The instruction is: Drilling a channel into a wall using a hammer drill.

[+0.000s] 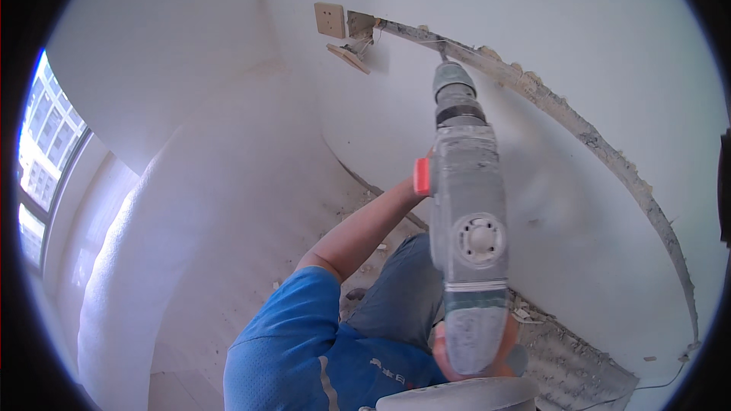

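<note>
A dusty grey rotary hammer drill (468, 190) points away from me toward the wall, with a red part on its left side. Its bit (443, 53) meets the lower edge of a rough groove (533, 91) cut in the white wall. My right hand (509, 342) is closed round the rear grip, its fingers showing on both sides of the housing. My left hand (417, 193) reaches behind the front of the drill and grips it from below; most of its fingers are hidden by the tool.
A beige socket plate (330, 20) sits on the wall left of the groove. Below it a loose plate (348, 58) hangs by wires. Rubble (560, 354) lies along the wall's foot. A cable (662, 385) runs at lower right, and a window (52, 133) stands left.
</note>
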Demonstrator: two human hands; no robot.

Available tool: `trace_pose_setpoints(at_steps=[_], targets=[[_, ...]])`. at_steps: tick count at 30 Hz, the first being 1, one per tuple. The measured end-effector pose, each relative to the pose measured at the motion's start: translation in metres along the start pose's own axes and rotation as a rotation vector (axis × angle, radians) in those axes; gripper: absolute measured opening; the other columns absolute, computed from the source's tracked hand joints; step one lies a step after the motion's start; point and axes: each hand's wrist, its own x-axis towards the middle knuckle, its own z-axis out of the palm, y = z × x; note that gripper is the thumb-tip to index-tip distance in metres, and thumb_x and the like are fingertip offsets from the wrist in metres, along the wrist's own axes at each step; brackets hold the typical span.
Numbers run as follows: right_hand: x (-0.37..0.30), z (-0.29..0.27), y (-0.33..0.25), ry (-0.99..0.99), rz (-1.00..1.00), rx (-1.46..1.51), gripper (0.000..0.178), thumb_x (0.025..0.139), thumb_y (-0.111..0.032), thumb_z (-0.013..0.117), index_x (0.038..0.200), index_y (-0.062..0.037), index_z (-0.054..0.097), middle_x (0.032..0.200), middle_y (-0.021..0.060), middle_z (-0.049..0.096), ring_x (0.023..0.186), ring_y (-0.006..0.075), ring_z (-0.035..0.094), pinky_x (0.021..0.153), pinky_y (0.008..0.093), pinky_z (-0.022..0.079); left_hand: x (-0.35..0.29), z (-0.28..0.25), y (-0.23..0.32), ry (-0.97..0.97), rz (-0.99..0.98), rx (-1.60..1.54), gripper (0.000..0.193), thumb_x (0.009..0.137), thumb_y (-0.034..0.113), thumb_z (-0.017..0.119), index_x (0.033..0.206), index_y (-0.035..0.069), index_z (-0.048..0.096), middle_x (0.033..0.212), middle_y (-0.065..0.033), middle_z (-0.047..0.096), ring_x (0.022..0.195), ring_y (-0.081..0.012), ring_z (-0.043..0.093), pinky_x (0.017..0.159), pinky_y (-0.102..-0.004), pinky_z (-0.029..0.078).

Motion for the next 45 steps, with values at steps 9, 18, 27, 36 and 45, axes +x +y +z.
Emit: trace_pose_setpoints(at_steps=[9,18,27,36,45], targets=[[0.015,0.035,0.043,0.14,-0.16,-0.05,0.082,0.061,-0.016,0.079,0.126,0.0131,0.039,0.102,0.0215,0.06,0.083,0.0331,0.065,0.074,0.0377,0.053,0.012,-0.051,0.021,-0.126,-0.115,0.026,0.043,0.1,0.029,0.05,0.137,0.007,0.047,0.132,-0.0103,0.055,0.118,-0.0219,0.057,0.101,-0.0381,0.048],[0.04,-0.005,0.034,0.016,-0.073,0.029,0.066,0.061,-0.012,0.079,0.117,0.0042,0.048,0.093,0.0153,0.062,0.079,0.0292,0.065,0.07,0.0352,0.052,0.014,0.015,0.021,0.359,0.142,0.767,0.059,0.091,0.025,0.065,0.14,0.006,0.039,0.129,-0.0114,0.056,0.12,-0.0229,0.055,0.102,-0.0386,0.046],[0.059,-0.03,0.051,0.421,0.214,0.373,0.042,0.064,-0.005,0.074,0.101,0.0024,0.057,0.085,0.0082,0.061,0.07,0.0165,0.06,0.069,0.0296,0.049,0.037,0.027,0.035,0.486,0.101,1.588,0.032,0.076,0.015,0.069,0.104,0.003,0.061,0.098,-0.0126,0.069,0.096,-0.024,0.066,0.083,-0.0355,0.05],[0.073,-0.031,0.036,0.331,0.156,0.709,0.012,0.071,-0.003,0.065,0.082,0.0026,0.064,0.077,0.0064,0.064,0.07,0.0132,0.06,0.069,0.0284,0.049,0.038,0.045,0.05,0.583,-0.075,1.654,0.028,0.074,0.019,0.07,0.095,0.001,0.066,0.086,-0.014,0.07,0.086,-0.0279,0.068,0.078,-0.0353,0.051],[-0.062,-0.009,0.021,0.292,0.063,0.044,0.069,0.067,-0.016,0.077,0.123,0.0074,0.045,0.096,0.0145,0.06,0.076,0.0256,0.063,0.073,0.0349,0.051,0.004,0.03,-0.054,0.533,-0.084,0.52,0.047,0.075,0.023,0.078,0.113,0.001,0.061,0.11,-0.0084,0.066,0.104,-0.0183,0.062,0.095,-0.0344,0.046]])
